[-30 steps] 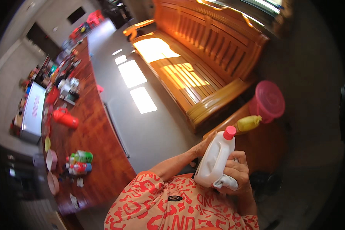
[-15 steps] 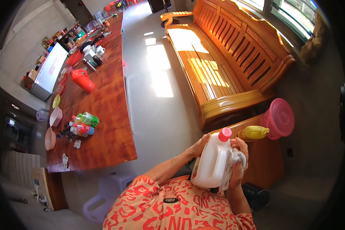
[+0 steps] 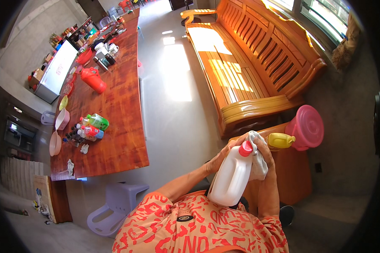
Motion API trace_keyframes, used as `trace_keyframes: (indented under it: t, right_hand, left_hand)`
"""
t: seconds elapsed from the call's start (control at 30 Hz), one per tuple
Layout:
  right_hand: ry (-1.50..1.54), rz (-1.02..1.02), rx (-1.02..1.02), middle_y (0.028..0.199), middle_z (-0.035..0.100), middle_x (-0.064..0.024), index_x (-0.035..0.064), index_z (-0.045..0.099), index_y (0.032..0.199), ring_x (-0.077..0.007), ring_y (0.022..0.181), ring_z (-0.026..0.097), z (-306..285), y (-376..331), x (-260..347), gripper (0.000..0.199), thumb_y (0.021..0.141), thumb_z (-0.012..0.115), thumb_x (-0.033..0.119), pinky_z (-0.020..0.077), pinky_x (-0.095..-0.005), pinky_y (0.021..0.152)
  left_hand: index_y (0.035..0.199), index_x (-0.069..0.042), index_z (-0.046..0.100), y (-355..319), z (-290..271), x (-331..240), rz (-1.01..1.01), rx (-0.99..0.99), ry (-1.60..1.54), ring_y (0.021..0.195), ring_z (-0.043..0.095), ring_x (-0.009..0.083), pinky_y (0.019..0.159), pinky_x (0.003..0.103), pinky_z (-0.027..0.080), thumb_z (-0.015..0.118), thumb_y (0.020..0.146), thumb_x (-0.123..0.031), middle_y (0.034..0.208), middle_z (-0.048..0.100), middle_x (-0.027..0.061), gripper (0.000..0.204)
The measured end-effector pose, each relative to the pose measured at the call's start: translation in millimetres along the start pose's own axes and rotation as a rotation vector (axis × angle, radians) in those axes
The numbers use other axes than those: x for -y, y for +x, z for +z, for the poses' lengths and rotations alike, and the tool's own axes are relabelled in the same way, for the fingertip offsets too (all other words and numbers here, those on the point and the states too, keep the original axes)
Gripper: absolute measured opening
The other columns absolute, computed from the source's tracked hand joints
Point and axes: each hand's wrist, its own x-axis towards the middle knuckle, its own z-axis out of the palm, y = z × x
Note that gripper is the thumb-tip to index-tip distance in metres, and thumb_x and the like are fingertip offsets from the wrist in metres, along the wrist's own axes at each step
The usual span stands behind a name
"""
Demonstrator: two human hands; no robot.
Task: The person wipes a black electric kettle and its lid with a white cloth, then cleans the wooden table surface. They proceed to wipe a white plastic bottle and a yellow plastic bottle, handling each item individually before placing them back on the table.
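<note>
A white plastic jug (image 3: 229, 181) with a side handle and a red cap (image 3: 245, 148) leans against my front, its top tilted away to the right. My left hand (image 3: 222, 157) is wrapped round the far left side of the jug; some of its fingers are hidden behind it. In my right hand (image 3: 267, 157) a white cloth (image 3: 259, 166) is bunched, pressed against the jug beside the cap. The nearest other thing is a yellow bottle (image 3: 279, 141), standing just past my right hand on a wooden cabinet (image 3: 297, 177).
A lidded pink bucket (image 3: 310, 126) stands behind the yellow bottle. Ahead is a wooden bench (image 3: 240, 88). Along the left runs a long red-brown table (image 3: 118, 147) bearing several bottles (image 3: 93, 126) and a red thermos (image 3: 93, 81). A pale purple plastic chair (image 3: 118, 202) is at my left.
The cloth has moved from the jug's right side up to beside the cap, with my right hand. My left hand still holds the jug, which leans slightly differently.
</note>
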Motion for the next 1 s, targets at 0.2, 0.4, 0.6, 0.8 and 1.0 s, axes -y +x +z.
trace_keyframes:
  t: [0.2,0.4,0.6,0.8,1.0]
  right_hand:
    - [0.069,0.014,-0.062,0.096,0.062,-0.015,-0.0005,0.056,0.103,-0.0195,0.088,0.061,-2,-7,-6,0.038,0.088,0.055,0.035,0.0504,-0.0306,0.078]
    - [0.175,0.012,-0.029,0.099,0.063,-0.0167,0.0,0.057,0.103,-0.0221,0.092,0.062,-8,-2,-11,0.038,0.088,0.056,0.035,0.0517,-0.0359,0.081]
    - [0.13,-0.013,-0.016,0.099,0.063,-0.0157,0.0006,0.057,0.104,-0.0217,0.089,0.062,-8,16,-12,0.036,0.088,0.056,0.033,0.052,-0.0348,0.08]
    - [0.126,0.054,-0.214,0.096,0.064,-0.0145,0.0015,0.057,0.104,-0.0233,0.087,0.063,-21,15,-12,0.041,0.09,0.055,0.04,0.0526,-0.0363,0.079]
    - [-0.264,-0.165,-0.19,0.103,0.064,-0.0078,0.0059,0.057,0.114,-0.0169,0.091,0.063,0,12,14,0.028,0.094,0.054,0.024,0.0515,-0.03,0.079]
  left_hand:
    - [0.129,-0.003,0.037,-24,-10,16,-0.065,-0.389,0.164,0.107,0.05,0.0152,0.093,0.03,0.043,0.056,0.077,-0.071,0.121,0.044,0.0089,0.088]
    - [0.105,-0.002,0.049,-64,42,-34,0.723,-0.42,0.903,0.089,0.054,0.0153,0.076,0.033,0.045,0.073,0.072,-0.056,0.108,0.051,0.0108,0.068]
    - [0.072,-0.006,0.053,-52,111,-90,0.233,-0.221,1.606,0.058,0.054,0.0271,0.055,0.035,0.046,0.082,0.066,-0.032,0.066,0.051,0.0091,0.04]
    - [0.09,0.001,0.06,-48,103,-98,-0.153,-0.459,1.067,0.068,0.059,0.0102,0.061,0.025,0.05,0.074,0.077,-0.014,0.075,0.061,0.0044,0.024]
    - [0.098,0.002,0.062,-34,96,-115,-0.351,-0.587,0.579,0.07,0.056,0.0065,0.064,0.021,0.047,0.067,0.085,-0.012,0.08,0.062,0.0016,0.02]
